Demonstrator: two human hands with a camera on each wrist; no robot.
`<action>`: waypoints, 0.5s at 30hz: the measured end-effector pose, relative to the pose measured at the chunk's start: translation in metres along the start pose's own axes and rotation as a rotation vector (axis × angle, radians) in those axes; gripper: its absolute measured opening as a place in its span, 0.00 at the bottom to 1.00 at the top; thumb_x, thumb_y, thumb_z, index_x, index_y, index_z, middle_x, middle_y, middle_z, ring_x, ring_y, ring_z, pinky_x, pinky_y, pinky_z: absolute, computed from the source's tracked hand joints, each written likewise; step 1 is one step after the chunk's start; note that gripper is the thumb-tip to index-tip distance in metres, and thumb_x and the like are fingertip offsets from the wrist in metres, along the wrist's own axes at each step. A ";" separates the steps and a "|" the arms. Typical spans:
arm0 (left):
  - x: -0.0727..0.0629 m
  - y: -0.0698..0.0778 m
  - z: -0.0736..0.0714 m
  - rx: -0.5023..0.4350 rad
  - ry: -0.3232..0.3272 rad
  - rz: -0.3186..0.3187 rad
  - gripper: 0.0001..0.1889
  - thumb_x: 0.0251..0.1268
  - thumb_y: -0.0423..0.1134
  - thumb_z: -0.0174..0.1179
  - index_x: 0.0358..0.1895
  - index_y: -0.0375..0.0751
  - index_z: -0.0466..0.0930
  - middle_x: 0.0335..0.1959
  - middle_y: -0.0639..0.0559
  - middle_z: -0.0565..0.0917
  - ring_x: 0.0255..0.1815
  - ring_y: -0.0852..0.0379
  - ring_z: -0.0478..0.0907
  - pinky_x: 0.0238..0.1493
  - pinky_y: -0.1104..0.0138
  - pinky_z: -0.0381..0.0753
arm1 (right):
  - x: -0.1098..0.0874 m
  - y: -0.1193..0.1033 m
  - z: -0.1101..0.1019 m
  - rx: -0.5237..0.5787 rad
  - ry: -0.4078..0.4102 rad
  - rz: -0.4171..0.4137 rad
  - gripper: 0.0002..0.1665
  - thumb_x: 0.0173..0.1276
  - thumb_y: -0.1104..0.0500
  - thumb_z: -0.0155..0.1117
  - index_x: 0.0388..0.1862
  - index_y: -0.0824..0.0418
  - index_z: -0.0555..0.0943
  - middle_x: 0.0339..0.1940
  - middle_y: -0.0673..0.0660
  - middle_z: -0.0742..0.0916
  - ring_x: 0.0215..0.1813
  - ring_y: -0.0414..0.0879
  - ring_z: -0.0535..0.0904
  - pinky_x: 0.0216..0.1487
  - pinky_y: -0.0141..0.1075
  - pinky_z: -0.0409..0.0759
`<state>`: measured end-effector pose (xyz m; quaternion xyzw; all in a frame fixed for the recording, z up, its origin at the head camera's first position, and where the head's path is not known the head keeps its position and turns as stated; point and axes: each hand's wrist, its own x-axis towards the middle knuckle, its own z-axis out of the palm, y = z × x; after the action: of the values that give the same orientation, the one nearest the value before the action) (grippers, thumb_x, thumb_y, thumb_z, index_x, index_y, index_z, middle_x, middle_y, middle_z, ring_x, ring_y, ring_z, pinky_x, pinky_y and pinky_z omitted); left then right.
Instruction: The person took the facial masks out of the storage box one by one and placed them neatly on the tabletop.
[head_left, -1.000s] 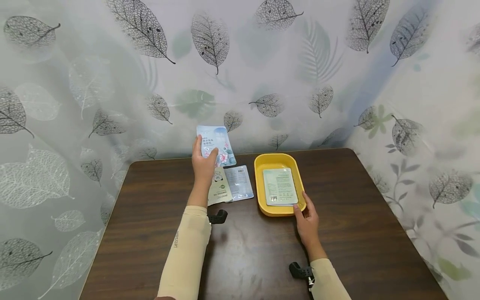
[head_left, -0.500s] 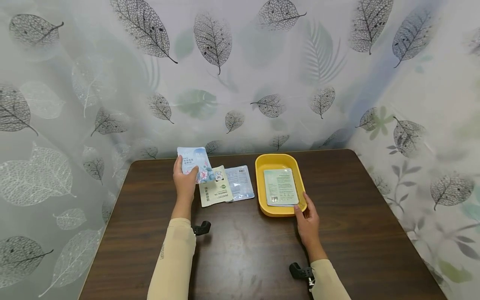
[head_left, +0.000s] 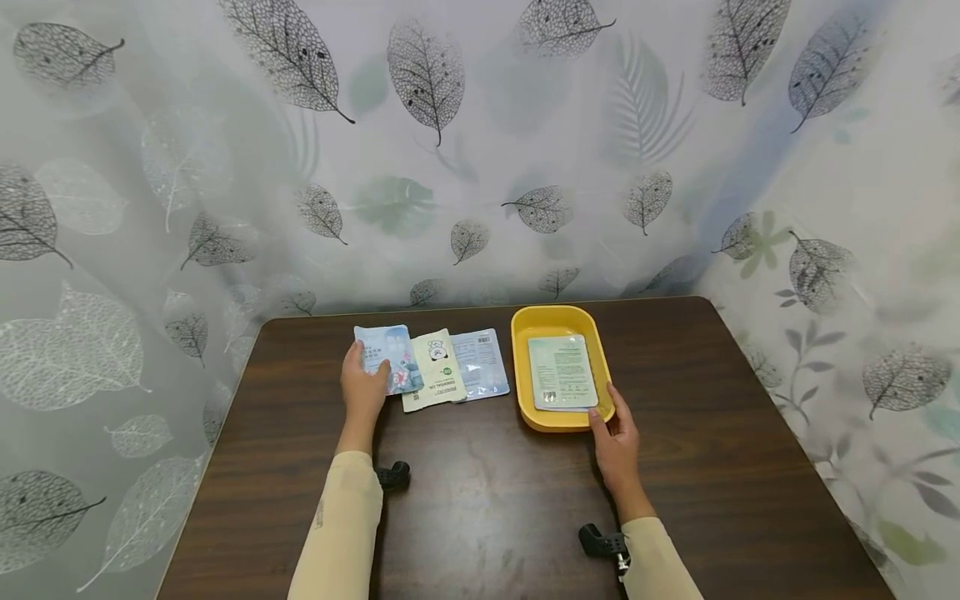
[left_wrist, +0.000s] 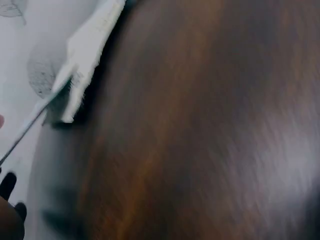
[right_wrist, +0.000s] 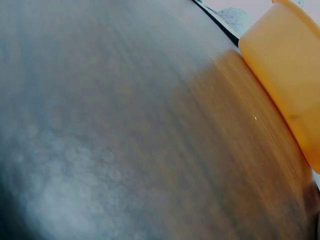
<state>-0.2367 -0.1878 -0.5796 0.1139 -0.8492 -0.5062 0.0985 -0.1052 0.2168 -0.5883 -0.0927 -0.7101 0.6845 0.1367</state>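
In the head view, my left hand [head_left: 365, 388] pinches the lower left part of a light-blue sheet mask packet [head_left: 387, 343] with pink flowers, thumb on top. Its right edge overlaps a cream packet [head_left: 438, 375] with a panda print, which partly covers a pale-blue one [head_left: 481, 365]. Seen edge-on in the left wrist view, the held packet [left_wrist: 31, 120] slants close to the cream packet [left_wrist: 89, 50]. My right hand [head_left: 617, 442] grips the near right corner of a yellow plastic tray [head_left: 551, 422], thumb at the rim. Inside the tray lies a pale-green packet [head_left: 562, 372] over another.
All this stands near the back edge of a dark wooden table [head_left: 480, 500]. Behind and at both sides hangs a leaf-patterned curtain [head_left: 480, 150]. Each wrist wears a black camera mount [head_left: 600, 542].
My left hand has carried the light-blue packet left and down, from above the other packets to the left end of their row. The cream packet is now largely uncovered. My right hand stays at the tray.
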 end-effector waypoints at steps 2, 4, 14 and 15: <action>0.000 -0.008 0.001 0.123 -0.030 0.034 0.39 0.72 0.42 0.58 0.80 0.29 0.54 0.84 0.36 0.52 0.84 0.35 0.47 0.83 0.43 0.45 | 0.002 0.008 -0.001 -0.001 0.006 -0.002 0.36 0.78 0.65 0.55 0.82 0.58 0.60 0.82 0.61 0.64 0.82 0.57 0.60 0.66 0.15 0.67; -0.001 -0.015 0.002 0.246 -0.066 0.048 0.39 0.74 0.46 0.54 0.80 0.29 0.52 0.85 0.36 0.48 0.85 0.34 0.42 0.83 0.41 0.40 | 0.004 0.016 -0.002 -0.007 0.013 0.001 0.35 0.79 0.64 0.56 0.82 0.55 0.61 0.83 0.58 0.64 0.82 0.54 0.60 0.66 0.15 0.67; -0.006 -0.028 0.006 0.541 -0.145 0.082 0.43 0.77 0.56 0.49 0.82 0.30 0.46 0.86 0.38 0.41 0.86 0.36 0.37 0.83 0.41 0.34 | 0.006 0.022 -0.003 -0.013 0.009 -0.014 0.36 0.79 0.63 0.56 0.82 0.53 0.61 0.83 0.57 0.64 0.82 0.53 0.60 0.66 0.15 0.66; -0.006 -0.029 0.006 0.549 -0.147 0.076 0.43 0.77 0.56 0.49 0.82 0.31 0.46 0.86 0.38 0.40 0.86 0.37 0.37 0.83 0.41 0.33 | 0.006 0.022 -0.003 -0.016 0.008 -0.013 0.36 0.79 0.63 0.56 0.82 0.52 0.61 0.83 0.57 0.64 0.82 0.52 0.59 0.67 0.15 0.65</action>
<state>-0.2302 -0.1939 -0.6081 0.0675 -0.9629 -0.2604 0.0212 -0.1108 0.2222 -0.6094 -0.0921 -0.7156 0.6775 0.1431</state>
